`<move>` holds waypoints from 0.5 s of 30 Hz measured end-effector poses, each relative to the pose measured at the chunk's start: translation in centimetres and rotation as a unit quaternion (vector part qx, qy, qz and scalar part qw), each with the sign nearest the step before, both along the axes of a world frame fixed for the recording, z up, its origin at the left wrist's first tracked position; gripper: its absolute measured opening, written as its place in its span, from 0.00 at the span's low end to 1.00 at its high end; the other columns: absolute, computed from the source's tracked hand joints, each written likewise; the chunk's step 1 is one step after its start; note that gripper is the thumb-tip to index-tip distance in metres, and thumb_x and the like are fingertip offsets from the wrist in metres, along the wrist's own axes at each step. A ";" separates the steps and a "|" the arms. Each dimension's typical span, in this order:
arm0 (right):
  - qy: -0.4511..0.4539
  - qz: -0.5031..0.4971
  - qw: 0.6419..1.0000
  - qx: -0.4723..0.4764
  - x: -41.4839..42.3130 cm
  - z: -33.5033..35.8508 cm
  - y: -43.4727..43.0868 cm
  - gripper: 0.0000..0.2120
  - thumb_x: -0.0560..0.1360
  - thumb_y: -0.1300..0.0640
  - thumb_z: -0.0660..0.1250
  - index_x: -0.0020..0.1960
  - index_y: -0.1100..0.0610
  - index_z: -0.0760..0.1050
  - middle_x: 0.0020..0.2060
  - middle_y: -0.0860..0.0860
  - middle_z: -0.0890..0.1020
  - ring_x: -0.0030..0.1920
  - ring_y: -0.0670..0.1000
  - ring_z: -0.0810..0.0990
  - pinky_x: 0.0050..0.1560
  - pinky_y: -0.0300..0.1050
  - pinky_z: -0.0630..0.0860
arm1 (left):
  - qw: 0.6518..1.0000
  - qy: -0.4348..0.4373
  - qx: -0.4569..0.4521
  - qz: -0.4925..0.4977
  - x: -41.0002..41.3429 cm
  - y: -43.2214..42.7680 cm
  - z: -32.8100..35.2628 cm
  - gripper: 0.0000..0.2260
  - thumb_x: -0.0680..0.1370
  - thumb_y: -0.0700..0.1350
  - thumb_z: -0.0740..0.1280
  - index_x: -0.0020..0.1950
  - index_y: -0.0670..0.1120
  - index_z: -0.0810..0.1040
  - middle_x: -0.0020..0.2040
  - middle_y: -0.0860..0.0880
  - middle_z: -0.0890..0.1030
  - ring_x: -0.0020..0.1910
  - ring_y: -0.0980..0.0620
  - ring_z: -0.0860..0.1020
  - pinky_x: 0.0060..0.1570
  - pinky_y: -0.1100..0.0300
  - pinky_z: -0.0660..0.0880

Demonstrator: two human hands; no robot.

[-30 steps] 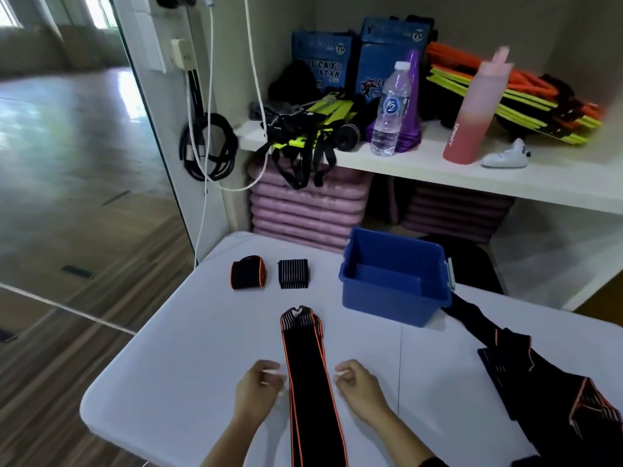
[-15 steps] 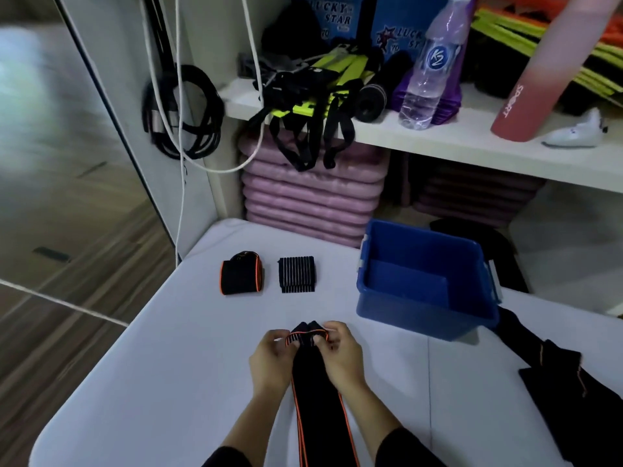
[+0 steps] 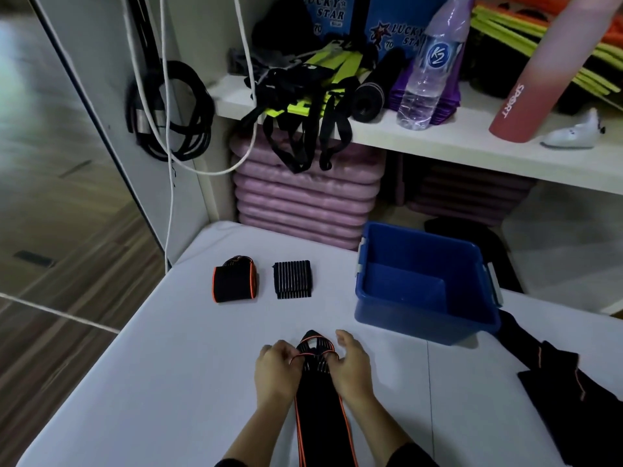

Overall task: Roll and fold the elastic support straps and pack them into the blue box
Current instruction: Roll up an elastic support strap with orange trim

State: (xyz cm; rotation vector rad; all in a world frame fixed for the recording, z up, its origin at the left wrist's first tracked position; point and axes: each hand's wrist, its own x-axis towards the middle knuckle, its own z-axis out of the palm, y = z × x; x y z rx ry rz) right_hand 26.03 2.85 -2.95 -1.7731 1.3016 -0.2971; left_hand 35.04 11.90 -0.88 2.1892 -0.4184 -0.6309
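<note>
A long black strap with orange edges (image 3: 322, 419) lies lengthwise on the white table (image 3: 168, 382), running toward me. My left hand (image 3: 274, 374) and my right hand (image 3: 352, 369) pinch its far end from either side, and that end is turned up and folded back. The blue box (image 3: 472, 318) stands empty to the right of the hands. A rolled black-and-orange strap (image 3: 235, 284) and a folded black ribbed strap (image 3: 292, 283) lie side by side farther back on the left.
More black straps with orange trim (image 3: 573, 392) are heaped at the table's right edge. Behind the table a white shelf (image 3: 438, 143) carries a water bottle (image 3: 429, 69), a pink bottle (image 3: 536, 82) and bundled bands. Pink mats (image 3: 303, 203) are stacked below. Cables (image 3: 175, 109) hang at left.
My hands moved from beside the strap's middle up to its far end and took hold of it. The end is now lifted and folded back. The camera tilted down and closer.
</note>
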 end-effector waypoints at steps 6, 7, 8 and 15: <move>-0.011 0.010 1.000 0.006 1.7 -0.2 -1.2 0.15 0.76 0.63 0.63 0.61 0.54 0.76 0.53 0.50 0.83 0.53 0.49 0.80 0.61 0.43 0.75 | 1.000 -0.003 -0.024 0.015 0.7 -1.7 -0.7 0.05 0.73 0.35 0.65 0.42 0.44 0.73 0.36 0.49 0.79 0.37 0.48 0.77 0.35 0.60 0.72; -0.021 0.007 1.000 -0.001 1.8 -0.2 -1.3 0.14 0.75 0.63 0.63 0.57 0.54 0.79 0.51 0.49 0.84 0.51 0.48 0.81 0.60 0.45 0.76 | 0.999 -0.004 -0.030 0.020 0.8 -1.9 -0.7 0.06 0.73 0.34 0.64 0.44 0.44 0.73 0.36 0.50 0.78 0.38 0.48 0.77 0.34 0.62 0.71; -0.030 0.004 1.000 -0.007 1.9 -0.2 -1.3 0.12 0.74 0.64 0.64 0.54 0.53 0.80 0.48 0.48 0.85 0.49 0.47 0.82 0.58 0.46 0.77 | 0.999 -0.005 -0.034 0.025 0.9 -2.1 -0.6 0.08 0.73 0.33 0.63 0.47 0.44 0.74 0.36 0.50 0.78 0.38 0.48 0.77 0.34 0.63 0.70; -0.113 -0.035 0.992 -0.033 2.2 -0.5 -1.4 0.10 0.74 0.61 0.66 0.42 0.46 0.75 0.38 0.44 0.83 0.42 0.44 0.82 0.49 0.48 0.80 | 0.997 -0.031 -0.067 0.010 1.1 -3.1 -0.7 0.09 0.75 0.37 0.62 0.48 0.47 0.80 0.45 0.49 0.76 0.41 0.54 0.74 0.45 0.66 0.67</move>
